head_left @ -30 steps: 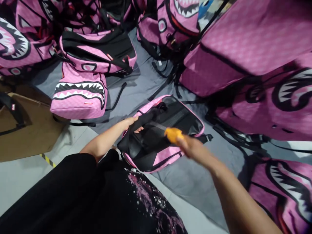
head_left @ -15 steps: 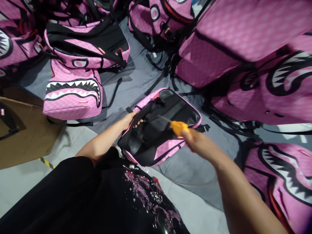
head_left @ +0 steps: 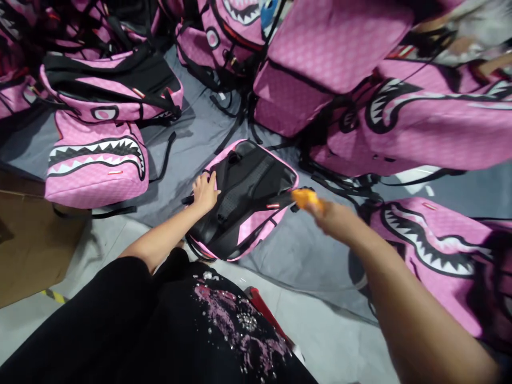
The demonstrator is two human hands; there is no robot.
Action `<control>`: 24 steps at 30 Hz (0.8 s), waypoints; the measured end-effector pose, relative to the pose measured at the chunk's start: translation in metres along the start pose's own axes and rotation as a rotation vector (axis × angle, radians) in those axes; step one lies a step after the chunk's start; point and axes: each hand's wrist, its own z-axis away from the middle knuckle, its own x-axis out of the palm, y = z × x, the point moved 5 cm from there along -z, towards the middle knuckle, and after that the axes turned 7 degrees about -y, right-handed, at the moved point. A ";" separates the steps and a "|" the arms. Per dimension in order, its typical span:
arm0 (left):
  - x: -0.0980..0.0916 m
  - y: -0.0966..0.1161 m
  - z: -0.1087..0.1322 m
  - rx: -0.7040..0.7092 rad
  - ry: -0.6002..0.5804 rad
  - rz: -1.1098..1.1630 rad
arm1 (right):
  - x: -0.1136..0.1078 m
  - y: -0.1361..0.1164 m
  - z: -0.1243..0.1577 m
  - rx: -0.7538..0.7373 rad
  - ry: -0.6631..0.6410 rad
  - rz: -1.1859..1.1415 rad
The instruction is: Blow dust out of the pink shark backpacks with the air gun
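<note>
The pink backpack (head_left: 250,178), lying black back panel up, could skid or twist on the grey cloth (head_left: 316,261), since only its left edge is steadied. The orange-handled tool (head_left: 307,199), if swung carelessly across the backpack, could snag a loose shoulder strap or mark the panel near its red label (head_left: 273,206). The left hand (head_left: 205,193) is open, fingers spread over the backpack's left edge, so the backpack lies beneath it and to its right. The right hand (head_left: 330,217) grips the tool beyond the backpack's right edge; blur hides whether the tool's front end touches the backpack.
</note>
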 end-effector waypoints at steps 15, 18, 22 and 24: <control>0.089 0.031 0.089 -0.327 -0.517 1.049 | 0.067 0.068 0.107 0.054 -0.312 -0.357; 0.097 0.032 0.095 -0.500 -0.658 1.113 | 0.081 0.056 0.105 -0.122 -0.423 -0.440; 0.099 0.048 0.105 -0.383 -0.477 0.766 | 0.045 0.062 0.087 0.022 0.042 -0.254; 0.095 0.063 0.109 -0.205 -0.310 0.452 | 0.042 0.057 0.081 -0.078 -0.024 -0.219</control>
